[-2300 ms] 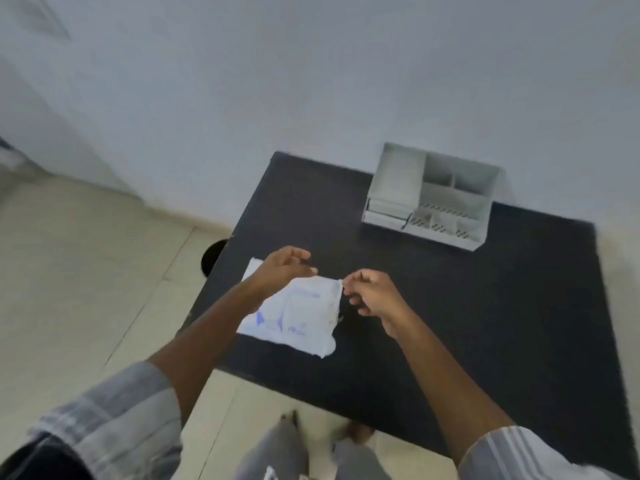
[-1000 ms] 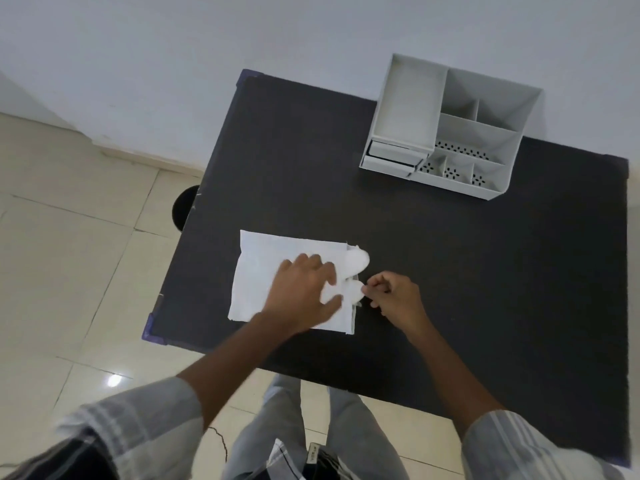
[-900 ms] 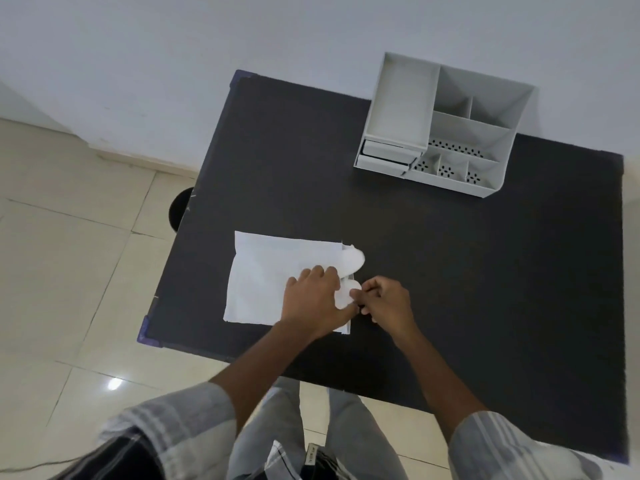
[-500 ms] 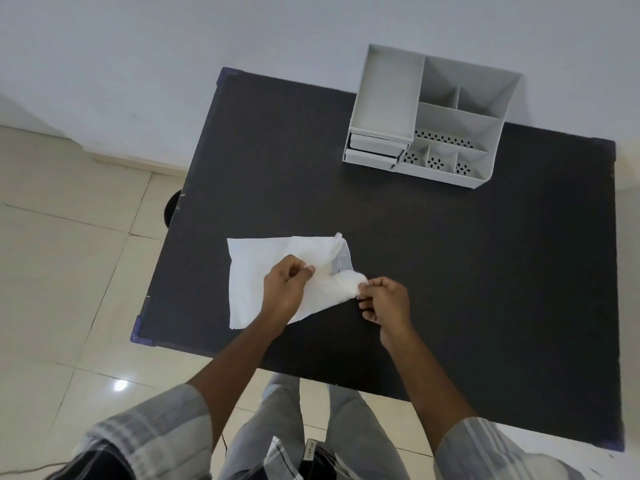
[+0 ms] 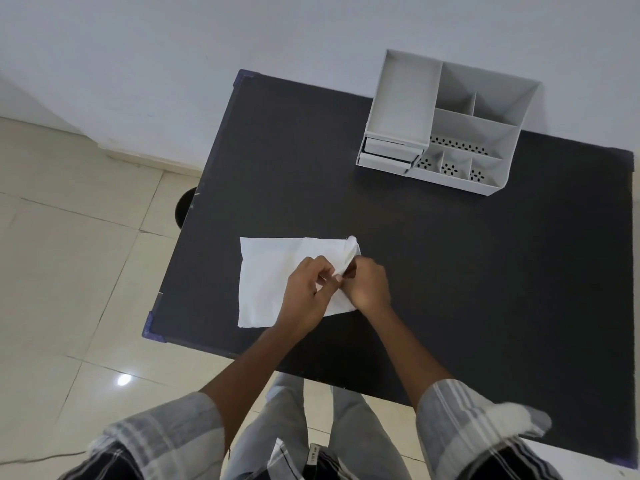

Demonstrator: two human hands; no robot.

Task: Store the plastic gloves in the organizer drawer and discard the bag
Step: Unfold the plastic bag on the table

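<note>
From the head camera, a white bag lies flat on the black table, near its front left part. Its right end is lifted off the surface, where both hands meet. The left hand rests on the bag with its fingers curled and pinching the raised edge. The right hand sits just beside it, touching it, fingers closed on the same edge from the right side. A crumpled bit of thin white plastic sticks up above the two hands; whether this is the gloves or the bag's mouth cannot be told.

The grey organizer stands at the far side of the table, well apart from the bag, against the wall. Its two small drawers at the lower left front are pushed in. A dark round object shows on the tiled floor beside the table's left edge.
</note>
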